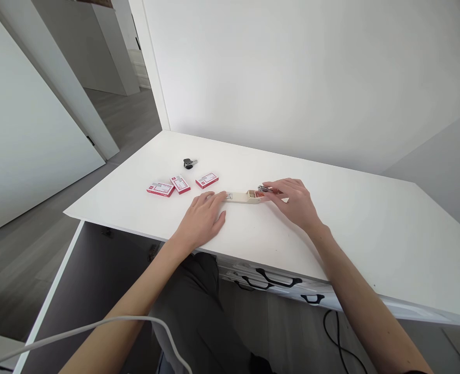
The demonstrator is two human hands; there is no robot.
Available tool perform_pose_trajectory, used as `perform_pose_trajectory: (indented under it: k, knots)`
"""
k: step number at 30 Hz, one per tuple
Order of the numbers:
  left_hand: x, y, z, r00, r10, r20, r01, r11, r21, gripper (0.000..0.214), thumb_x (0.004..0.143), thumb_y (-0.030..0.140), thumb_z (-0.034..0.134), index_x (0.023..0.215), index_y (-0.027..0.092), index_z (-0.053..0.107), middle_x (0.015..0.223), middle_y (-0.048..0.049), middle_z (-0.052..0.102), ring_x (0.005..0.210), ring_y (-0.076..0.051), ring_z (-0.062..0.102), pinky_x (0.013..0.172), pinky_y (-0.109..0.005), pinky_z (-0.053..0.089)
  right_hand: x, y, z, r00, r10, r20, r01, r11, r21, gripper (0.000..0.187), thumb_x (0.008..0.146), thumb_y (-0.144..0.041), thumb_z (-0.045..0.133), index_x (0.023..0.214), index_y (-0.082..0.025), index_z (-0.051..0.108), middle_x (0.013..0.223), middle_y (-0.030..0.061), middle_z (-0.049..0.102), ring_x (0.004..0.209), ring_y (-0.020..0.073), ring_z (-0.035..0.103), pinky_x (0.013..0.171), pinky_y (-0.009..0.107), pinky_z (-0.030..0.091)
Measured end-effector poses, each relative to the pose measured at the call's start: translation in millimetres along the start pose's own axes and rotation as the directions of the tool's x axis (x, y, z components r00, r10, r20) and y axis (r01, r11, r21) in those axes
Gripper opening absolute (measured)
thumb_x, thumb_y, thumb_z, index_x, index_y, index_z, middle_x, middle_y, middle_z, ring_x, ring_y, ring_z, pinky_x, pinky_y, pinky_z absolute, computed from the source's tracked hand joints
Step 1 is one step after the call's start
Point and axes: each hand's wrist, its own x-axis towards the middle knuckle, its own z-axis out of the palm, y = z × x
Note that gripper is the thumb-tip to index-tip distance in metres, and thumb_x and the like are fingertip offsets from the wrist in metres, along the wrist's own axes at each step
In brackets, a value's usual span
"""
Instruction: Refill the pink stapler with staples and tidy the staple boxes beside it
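A beige stapler [241, 197] lies opened out flat on the white desk [370, 228]. My left hand [203, 218] rests on the desk with its fingers stretched out, the fingertips on the stapler's left end. My right hand [292, 200] is at the stapler's right end, where a reddish part and metal show, and its fingers pinch there. What they pinch is too small to name.
Three red-and-white staple boxes [181, 184] lie to the left of the stapler, and a small black clip-like object [190, 163] sits behind them. The desk's left edge drops to the floor. Drawers with black handles [272, 280] are below the front edge.
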Motion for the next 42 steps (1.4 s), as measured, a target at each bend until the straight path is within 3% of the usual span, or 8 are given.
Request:
perform_pose_trajectory:
  k: [5,10,12,14,20,27,34,42]
  knots:
    - [0,0,0.2,1.000,-0.004,0.003,0.004,1.000,0.008,0.048,0.107,0.030,0.044,0.152,0.015,0.047,0.142,-0.0159,0.067,0.146,-0.034,0.048,0.118,-0.052,0.043,1,0,-1,0.983,0.178,-0.037,-0.179,0.983,-0.034,0.027,0.104,-0.052,0.063,0.114,-0.030,0.075,0.113,0.0052,0.083,0.097,0.0279,0.077,0.105,0.052,0.047]
    - [0,0,0.9,1.000,-0.010,-0.001,0.010,1.000,-0.004,0.049,0.106,0.030,0.044,0.153,0.017,0.047,0.143,-0.0162,0.067,0.145,-0.034,0.049,0.118,-0.054,0.044,2,-2,-5,0.856,0.515,-0.046,-0.516,0.857,-0.013,0.064,0.111,-0.066,0.025,0.099,-0.027,0.074,0.104,0.0070,0.084,0.106,0.0302,0.074,0.092,0.045,0.050]
    - [0,0,0.9,1.000,-0.011,-0.003,0.011,1.000,-0.012,0.049,0.106,0.030,0.044,0.153,0.018,0.047,0.144,-0.0160,0.066,0.145,-0.034,0.049,0.117,-0.054,0.044,3,-3,-7,0.813,0.580,-0.052,-0.581,0.814,0.008,0.072,0.109,-0.072,0.021,0.092,-0.026,0.073,0.101,0.0078,0.084,0.103,0.0306,0.074,0.089,0.043,0.050]
    - [0,0,0.8,1.000,-0.011,-0.003,0.011,1.000,-0.014,0.049,0.106,0.030,0.044,0.153,0.018,0.047,0.144,-0.0158,0.066,0.145,-0.034,0.050,0.117,-0.054,0.045,3,-4,-8,0.802,0.597,-0.033,-0.593,0.801,0.081,0.070,0.106,-0.077,0.026,0.089,-0.025,0.072,0.097,0.0086,0.084,0.094,0.0292,0.075,0.084,0.041,0.052]
    - [0,-2,0.8,1.000,0.010,0.001,-0.010,1.000,-0.019,0.049,0.106,0.029,0.043,0.154,0.017,0.046,0.151,-0.0158,0.062,0.146,-0.032,0.051,0.119,-0.051,0.043,6,-8,-9,0.795,0.602,-0.079,-0.546,0.765,0.342,0.052,0.098,-0.075,0.056,0.100,-0.025,0.068,0.091,0.0074,0.082,0.069,0.0217,0.070,0.066,0.036,0.054]
    - [-1,-4,0.9,0.999,0.036,0.007,-0.036,0.998,-0.058,0.051,0.106,0.030,0.044,0.155,0.017,0.046,0.151,-0.0157,0.062,0.144,-0.031,0.054,0.119,-0.050,0.044,8,-23,-6,0.902,0.431,-0.036,-0.318,0.719,0.618,0.041,0.094,-0.058,0.075,0.119,-0.028,0.063,0.108,0.0053,0.078,0.096,0.0230,0.078,0.090,0.042,0.062]
    - [-1,-2,-3.7,0.993,0.107,0.050,-0.099,0.983,-0.154,0.050,0.106,0.030,0.045,0.155,0.021,0.048,0.154,-0.0110,0.062,0.145,-0.028,0.054,0.122,-0.050,0.043,3,-27,-2,0.941,0.336,0.036,-0.314,0.829,0.463,0.038,0.094,-0.056,0.074,0.120,-0.029,0.071,0.114,0.0054,0.078,0.087,0.0216,0.071,0.089,0.044,0.060]
    - [-2,1,-10.8,0.983,0.150,0.109,-0.120,0.963,-0.239,0.049,0.108,0.027,0.041,0.155,0.025,0.050,0.157,-0.0065,0.061,0.147,-0.026,0.053,0.123,-0.049,0.043,0,-33,3,0.988,0.150,0.038,-0.155,0.941,0.302,0.025,0.100,-0.051,0.070,0.113,-0.030,0.077,0.099,0.0040,0.078,0.081,0.0223,0.062,0.080,0.042,0.055]
